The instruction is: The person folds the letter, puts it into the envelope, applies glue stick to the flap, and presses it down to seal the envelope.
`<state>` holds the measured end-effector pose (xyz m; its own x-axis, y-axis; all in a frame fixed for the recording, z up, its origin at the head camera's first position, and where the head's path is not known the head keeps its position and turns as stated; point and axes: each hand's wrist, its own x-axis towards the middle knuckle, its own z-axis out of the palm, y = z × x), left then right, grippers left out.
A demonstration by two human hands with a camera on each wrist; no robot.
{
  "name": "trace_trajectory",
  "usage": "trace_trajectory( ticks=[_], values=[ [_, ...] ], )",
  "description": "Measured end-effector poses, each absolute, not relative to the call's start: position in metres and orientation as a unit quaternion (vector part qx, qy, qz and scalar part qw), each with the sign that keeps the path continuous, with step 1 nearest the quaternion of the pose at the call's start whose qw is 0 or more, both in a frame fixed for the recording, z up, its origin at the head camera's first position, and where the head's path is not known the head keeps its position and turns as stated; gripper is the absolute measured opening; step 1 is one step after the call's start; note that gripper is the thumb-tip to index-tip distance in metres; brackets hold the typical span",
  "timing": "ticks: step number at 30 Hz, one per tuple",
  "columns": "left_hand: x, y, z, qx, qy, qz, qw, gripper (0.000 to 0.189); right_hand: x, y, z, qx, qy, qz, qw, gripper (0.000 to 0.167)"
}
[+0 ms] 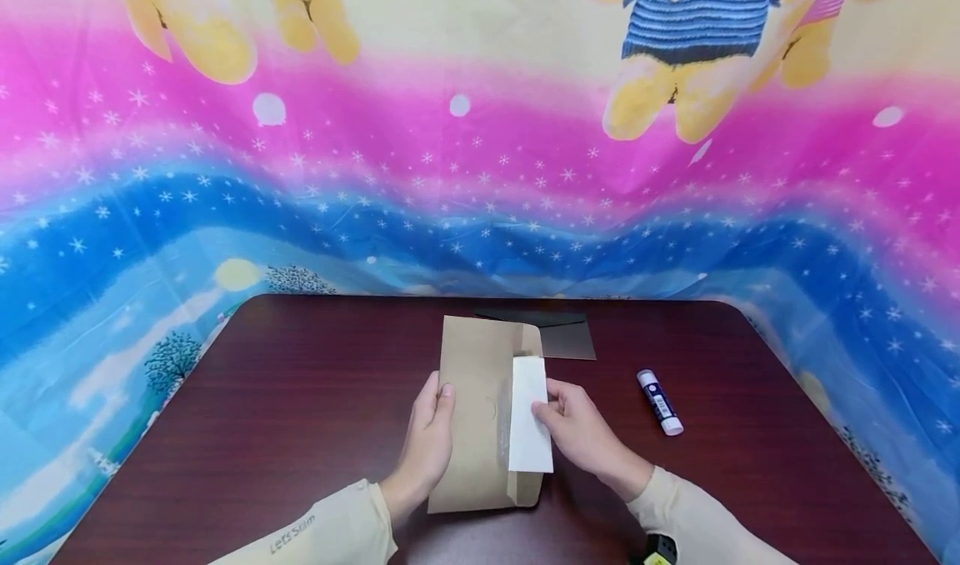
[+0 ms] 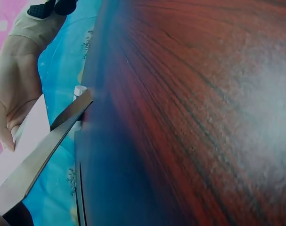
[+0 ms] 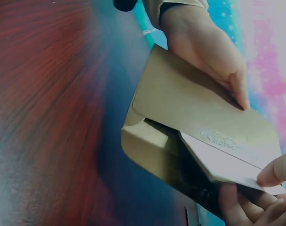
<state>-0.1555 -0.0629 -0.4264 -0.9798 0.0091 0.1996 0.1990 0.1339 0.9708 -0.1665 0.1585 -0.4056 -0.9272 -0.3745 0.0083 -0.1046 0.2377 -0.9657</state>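
Observation:
A brown kraft envelope (image 1: 472, 415) stands raised above the table, its opening facing right. My left hand (image 1: 423, 448) grips its left edge, thumb on the near face and fingers behind. A white card (image 1: 528, 432) lies at the opening, partly inside the envelope. My right hand (image 1: 588, 440) pinches the card's right edge between thumb and fingers. In the right wrist view, the card (image 3: 223, 162) sits between the envelope's panel and its flap, and a rough, shiny patch shows on the panel beside it. How deep the card reaches is hidden.
A glue stick (image 1: 660, 402) with a white cap lies on the dark red wooden table (image 1: 300, 432), right of my right hand. Behind the kraft envelope lies a dark grey envelope (image 1: 570, 336), partly covered from view. A patterned cloth (image 1: 420, 182) hangs around the table's edges.

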Motion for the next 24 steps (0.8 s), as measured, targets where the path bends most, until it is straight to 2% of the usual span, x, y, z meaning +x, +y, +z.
trace_trajectory(
  ticks=[7, 20, 24],
  values=[
    [-0.153, -0.061, -0.432, -0.038, -0.713, -0.698, 0.060, 0.052, -0.169, 0.152, -0.407, -0.146, 0.755, -0.629, 0.112, 0.040],
    [-0.147, -0.053, -0.437, -0.024, -0.722, -0.689, 0.058, 0.058, -0.163, 0.132, -0.408, -0.097, 0.729, -0.650, 0.191, 0.024],
    [-0.146, -0.052, -0.438, -0.034, -0.722, -0.689, 0.052, 0.058, -0.161, 0.128, -0.406, -0.075, 0.716, -0.661, 0.212, 0.025]
  ],
)
